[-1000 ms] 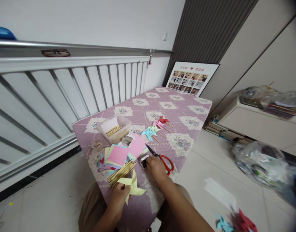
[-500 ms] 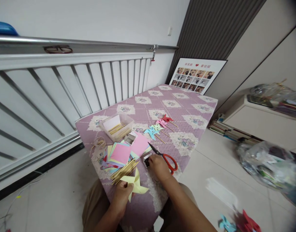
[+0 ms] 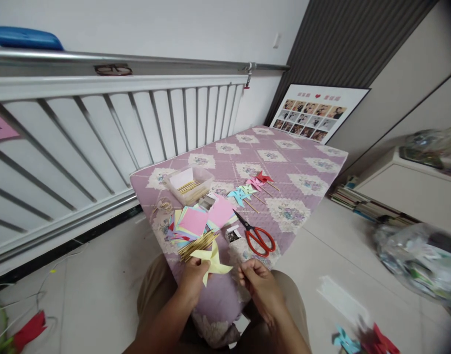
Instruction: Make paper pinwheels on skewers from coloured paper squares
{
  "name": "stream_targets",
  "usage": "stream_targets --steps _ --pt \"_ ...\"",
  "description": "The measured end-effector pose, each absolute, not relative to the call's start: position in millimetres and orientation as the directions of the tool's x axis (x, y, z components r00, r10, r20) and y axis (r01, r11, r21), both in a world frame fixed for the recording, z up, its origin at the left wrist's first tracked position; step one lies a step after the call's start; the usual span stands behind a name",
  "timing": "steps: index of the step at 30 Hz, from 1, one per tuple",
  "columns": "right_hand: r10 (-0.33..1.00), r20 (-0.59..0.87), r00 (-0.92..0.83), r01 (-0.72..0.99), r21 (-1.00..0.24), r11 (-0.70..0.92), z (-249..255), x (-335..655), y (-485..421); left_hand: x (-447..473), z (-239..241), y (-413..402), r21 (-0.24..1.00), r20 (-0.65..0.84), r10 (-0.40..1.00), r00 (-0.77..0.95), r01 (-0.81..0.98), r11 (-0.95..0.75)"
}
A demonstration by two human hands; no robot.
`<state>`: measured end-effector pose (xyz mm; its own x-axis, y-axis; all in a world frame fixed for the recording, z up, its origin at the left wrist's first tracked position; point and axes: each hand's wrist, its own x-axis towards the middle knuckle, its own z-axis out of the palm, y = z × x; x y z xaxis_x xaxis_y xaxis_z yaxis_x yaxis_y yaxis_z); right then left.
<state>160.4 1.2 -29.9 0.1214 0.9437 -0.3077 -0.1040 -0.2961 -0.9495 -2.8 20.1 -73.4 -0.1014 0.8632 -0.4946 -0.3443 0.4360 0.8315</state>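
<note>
A pale yellow paper pinwheel point(image 3: 215, 264) is pinched at its centre by my left hand point(image 3: 193, 278), above the near end of the table. To its right, my right hand point(image 3: 260, 282) has thumb and forefinger pressed together; whatever is between them is too small to make out. A small open box point(image 3: 233, 235) of dark little pieces lies just beyond. Beside it rest red-handled scissors point(image 3: 257, 237), blades pointing away to the left. A bundle of thin wooden sticks point(image 3: 198, 245) lies behind the pinwheel, next to a stack of coloured paper squares point(image 3: 192, 222).
A clear plastic box point(image 3: 188, 184) with more sticks stands near the radiator point(image 3: 155, 118). Finished pinwheels on sticks point(image 3: 249, 189) lie mid-table on the patterned tablecloth point(image 3: 299, 164). More pinwheels point(image 3: 376, 339) show low on the right, and a plastic bag point(image 3: 417, 265) sits on the floor.
My right hand has left the small box and come back toward me, fingers pinched, near the pinwheel. My left hand still holds the pinwheel. The view has shifted slightly left.
</note>
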Motion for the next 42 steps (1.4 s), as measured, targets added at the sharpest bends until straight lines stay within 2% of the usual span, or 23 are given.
stream_targets --steps 3,7,12,17,20,24,27,32,36,42 --pt "0.946 -0.31 0.094 -0.165 -0.942 -0.292 -12.6 158.9 -7.6 -1.2 -60.7 14.7 0.844 -0.462 0.881 -0.1 -0.354 0.402" --pt "0.974 -0.224 0.043 -0.155 -0.964 -0.215 9.3 153.9 -17.8 -0.4 -43.0 6.8 0.868 -0.407 0.908 -0.098 -0.35 0.352" --pt "0.987 -0.162 -0.019 -0.127 -0.978 -0.163 26.1 143.3 -28.0 -1.8 -23.3 -4.5 0.916 -0.347 0.934 -0.085 -0.247 0.318" --pt "0.993 -0.112 -0.042 0.011 -0.994 -0.112 27.1 134.2 -30.8 -2.7 -11.8 -13.5 0.947 -0.3 0.951 -0.079 -0.141 0.288" --pt "1.0 0.008 -0.017 0.157 -0.988 0.011 27.9 130.7 -31.8 -4.3 -3.3 -15.8 0.971 -0.238 0.968 -0.083 -0.051 0.235" --pt "0.982 0.185 -0.033 0.402 -0.897 0.183 32.6 128.0 -34.6 -7.2 10.2 -17.4 0.978 -0.192 0.977 -0.094 0.07 0.199" --pt "0.959 0.27 -0.09 0.501 -0.82 0.277 36.4 126.8 -36.7 -8.1 17.2 -19.2 0.975 -0.169 0.983 -0.078 0.134 0.178" --pt "0.894 0.412 -0.175 0.606 -0.671 0.428 39.2 126.3 -38.3 -7.2 21.5 -22.5 0.979 -0.137 0.989 -0.052 0.145 0.144" --pt "0.855 0.46 -0.242 0.688 -0.54 0.485 40.7 125.8 -40.2 -7.2 22.5 -24.8 0.985 -0.128 0.992 -0.009 0.111 0.129" --pt "0.827 0.501 -0.255 0.701 -0.493 0.516 45.5 126.6 -40.9 -8.2 31.7 -27.9 0.986 -0.162 0.987 0.015 0.041 0.162"
